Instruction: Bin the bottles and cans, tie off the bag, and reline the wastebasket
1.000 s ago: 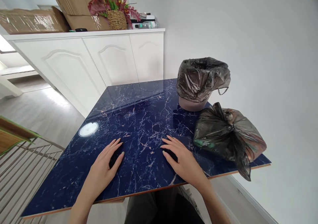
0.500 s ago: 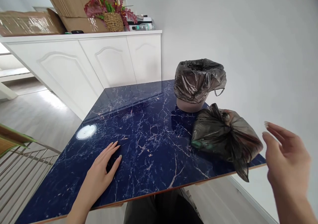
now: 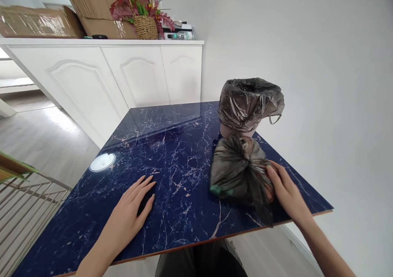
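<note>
Rests the left hand (image 3: pixel 132 211) palm down on the blue marbled desk (image 3: pixel 178 211), fingers slightly spread, holding nothing. Touches the right end of the tied bag (image 3: pixel 235 170) with the right hand (image 3: pixel 287 191); cannot tell whether gripping it. Has the bag on the desk, in front of the lined bin (image 3: pixel 229 130). Shows a labelled bottle (image 3: pixel 184 35) lying on the white cabinet (image 3: pixel 141 76), with print too small to read.

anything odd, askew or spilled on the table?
The bin looks out of place, standing on the blue tabletop. Its black liner hangs askew, bulging out on the right. A knotted plastic bag is also up there, in front of the bin, with the right hand against it. I see no spill.
</note>
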`<state>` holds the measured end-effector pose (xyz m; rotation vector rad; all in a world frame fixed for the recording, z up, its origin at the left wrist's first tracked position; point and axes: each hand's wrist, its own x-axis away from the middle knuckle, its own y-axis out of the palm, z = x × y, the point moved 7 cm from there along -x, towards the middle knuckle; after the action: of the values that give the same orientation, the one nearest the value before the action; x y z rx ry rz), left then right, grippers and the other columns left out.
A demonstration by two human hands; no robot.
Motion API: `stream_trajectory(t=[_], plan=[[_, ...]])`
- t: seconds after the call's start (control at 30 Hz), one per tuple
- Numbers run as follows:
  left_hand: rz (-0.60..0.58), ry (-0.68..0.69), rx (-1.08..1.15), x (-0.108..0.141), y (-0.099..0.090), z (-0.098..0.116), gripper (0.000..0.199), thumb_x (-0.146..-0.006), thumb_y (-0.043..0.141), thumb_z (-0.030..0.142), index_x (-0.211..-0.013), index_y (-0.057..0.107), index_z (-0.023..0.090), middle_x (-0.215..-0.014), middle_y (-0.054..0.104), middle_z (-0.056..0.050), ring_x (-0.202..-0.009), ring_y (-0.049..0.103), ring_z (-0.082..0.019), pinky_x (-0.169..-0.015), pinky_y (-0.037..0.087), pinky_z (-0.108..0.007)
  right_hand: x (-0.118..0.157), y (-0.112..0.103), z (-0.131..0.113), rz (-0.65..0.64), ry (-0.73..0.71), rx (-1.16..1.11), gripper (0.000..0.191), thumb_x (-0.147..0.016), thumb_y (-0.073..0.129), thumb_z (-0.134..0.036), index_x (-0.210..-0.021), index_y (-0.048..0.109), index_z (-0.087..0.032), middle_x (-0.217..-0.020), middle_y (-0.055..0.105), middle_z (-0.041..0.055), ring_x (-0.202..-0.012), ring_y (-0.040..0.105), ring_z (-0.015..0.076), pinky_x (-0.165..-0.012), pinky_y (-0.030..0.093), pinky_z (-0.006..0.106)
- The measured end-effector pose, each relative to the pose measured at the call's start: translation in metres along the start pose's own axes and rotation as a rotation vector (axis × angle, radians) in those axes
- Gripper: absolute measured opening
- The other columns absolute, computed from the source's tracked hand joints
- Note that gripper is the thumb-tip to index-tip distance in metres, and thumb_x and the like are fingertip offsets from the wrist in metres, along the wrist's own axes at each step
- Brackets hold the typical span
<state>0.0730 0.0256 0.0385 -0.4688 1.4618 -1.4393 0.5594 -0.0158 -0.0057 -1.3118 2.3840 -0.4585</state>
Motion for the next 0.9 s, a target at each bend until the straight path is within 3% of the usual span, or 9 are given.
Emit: stream_trajectory(t=[0.13, 0.23, 0.37, 0.5, 0.6, 0.7, 0.9], plan=[[0.008, 0.114, 0.078, -0.022, -0.004, 0.023, 0.04, -0.108, 0.058, 0.041, -0.147, 0.059, 0.034, -0.159, 0.061, -0.005, -0.152, 0.054, -0.032, -0.124, 0.049, -0.056, 0.001, 0.07, -0.045, -0.197, -0.145, -0.064, 0.059, -0.106, 0.045, -0.069, -0.146, 0.055, -0.026, -0.147, 0.068, 0.0125, -0.14, 0.062, 0.0327, -0.121, 0.044, 0.052], [0.126, 0.09, 0.177, -0.048, -0.012, 0.028, 0.033, -0.109, 0.056, 0.034, -0.143, 0.057, 0.031, -0.157, 0.058, -0.01, -0.147, 0.055, -0.031, -0.121, 0.051, -0.055, -0.002, 0.12, -0.08, -0.283, -0.245, -0.07, 0.052, -0.109, 0.044, -0.063, -0.144, 0.055, -0.026, -0.145, 0.068, 0.0129, -0.137, 0.063, 0.0321, -0.12, 0.045, 0.054], [0.339, 0.114, 0.215, -0.085, -0.023, 0.015, 0.024, -0.109, 0.055, 0.026, -0.133, 0.055, 0.026, -0.149, 0.055, -0.016, -0.144, 0.053, -0.031, -0.12, 0.048, -0.057, -0.021, 0.183, -0.116, -0.301, -0.329, -0.093, 0.045, -0.109, 0.046, -0.056, -0.137, 0.06, -0.024, -0.139, 0.071, 0.014, -0.134, 0.065, 0.0324, -0.117, 0.048, 0.053], [0.372, 0.162, 0.298, -0.111, -0.02, -0.011, 0.024, -0.108, 0.057, 0.026, -0.132, 0.052, 0.026, -0.142, 0.06, -0.014, -0.137, 0.057, -0.029, -0.118, 0.048, -0.054, -0.042, 0.229, -0.136, -0.28, -0.366, -0.119, 0.044, -0.11, 0.042, -0.052, -0.137, 0.06, -0.022, -0.137, 0.071, 0.0165, -0.13, 0.067, 0.0323, -0.114, 0.051, 0.053], [0.366, 0.094, 0.312, -0.115, -0.017, -0.029, 0.031, -0.107, 0.059, 0.027, -0.136, 0.049, 0.026, -0.144, 0.063, -0.013, -0.137, 0.059, -0.029, -0.119, 0.046, -0.054, -0.046, 0.237, -0.141, -0.252, -0.393, -0.129, 0.046, -0.111, 0.043, -0.051, -0.143, 0.057, -0.021, -0.142, 0.067, 0.0181, -0.134, 0.064, 0.0328, -0.116, 0.051, 0.055], [0.353, 0.086, 0.221, -0.113, -0.014, -0.033, 0.037, -0.106, 0.06, 0.026, -0.14, 0.048, 0.027, -0.146, 0.063, -0.012, -0.14, 0.057, -0.031, -0.12, 0.044, -0.055, -0.038, 0.229, -0.147, -0.223, -0.456, -0.134, 0.045, -0.111, 0.047, -0.045, -0.15, 0.051, -0.023, -0.153, 0.058, 0.0178, -0.146, 0.054, 0.0325, -0.122, 0.046, 0.056], [0.246, 0.102, 0.163, -0.113, -0.004, -0.029, 0.05, -0.106, 0.054, 0.02, -0.154, 0.044, 0.028, -0.15, 0.062, -0.011, -0.141, 0.056, -0.03, -0.12, 0.045, -0.052, -0.012, 0.209, -0.184, -0.203, -0.845, -0.137, 0.054, -0.109, 0.043, -0.015, -0.16, 0.043, -0.032, -0.156, 0.057, 0.0106, -0.152, 0.049, 0.0264, -0.129, 0.041, 0.055]])
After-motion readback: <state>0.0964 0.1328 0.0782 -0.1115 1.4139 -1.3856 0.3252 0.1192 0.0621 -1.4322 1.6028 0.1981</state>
